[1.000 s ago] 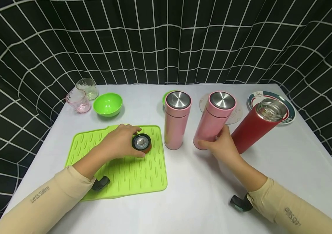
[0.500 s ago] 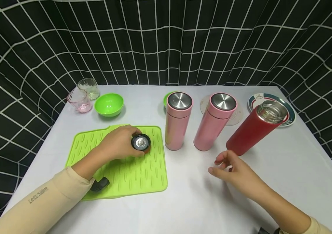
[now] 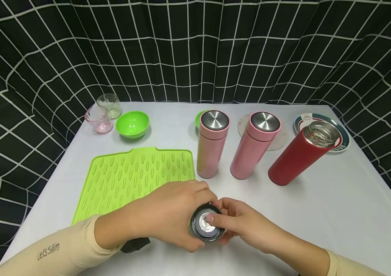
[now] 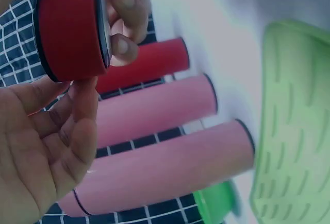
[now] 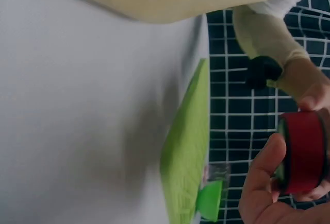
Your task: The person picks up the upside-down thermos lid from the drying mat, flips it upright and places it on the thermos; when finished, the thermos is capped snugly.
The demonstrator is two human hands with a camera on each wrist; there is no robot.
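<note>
Both hands meet over the table's front, just right of the mat, on a red bottle lid with black rims and a silvery centre. My left hand holds it round its side, thumb near and fingers far. From the other side my right hand pinches the lid, its thumb across the silvery face. In the left wrist view the red side of the lid shows between the hands. Further right stands a red thermos bottle, uncapped, its steel mouth bare.
Two capped pink thermos bottles, one left and one right, stand beside the red one. A green mat lies left. Behind are a green bowl, a pink glass, a clear glass and a dark-rimmed plate.
My right hand has left the right pink bottle and come to the lid. My left hand has carried the lid off the mat, nearer and to the right.
</note>
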